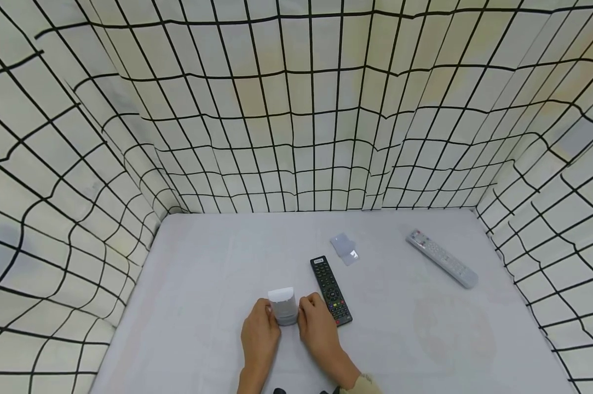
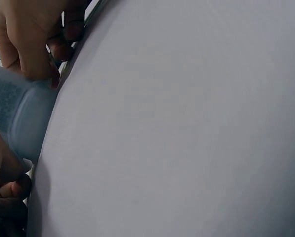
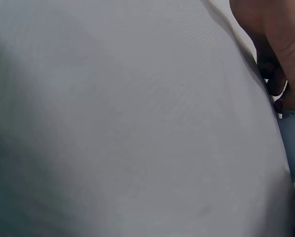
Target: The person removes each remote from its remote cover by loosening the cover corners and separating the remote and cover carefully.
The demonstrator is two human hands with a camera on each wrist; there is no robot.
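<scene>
Between both hands, low in the middle of the head view, stands a small whitish packet (image 1: 283, 307) with a pale flap at its top. Up close in the left wrist view, the packet (image 2: 31, 121) looks bluish, with a block of small print; its exact kind is unclear. My left hand (image 1: 260, 334) pinches its left edge with thumb and curled fingers. On the opposite edge, my right hand (image 1: 320, 331) pinches it the same way. Only a bluish end of the packet (image 3: 293, 140) shows in the right wrist view.
A black remote control (image 1: 330, 290) lies just beyond the right hand, partly behind it. Farther back are small clear plastic pieces (image 1: 344, 247). A pale remote control (image 1: 442, 258) lies at the right on the white table (image 1: 202, 262). Black-gridded white cloth (image 1: 286, 109) encloses the table's back and sides.
</scene>
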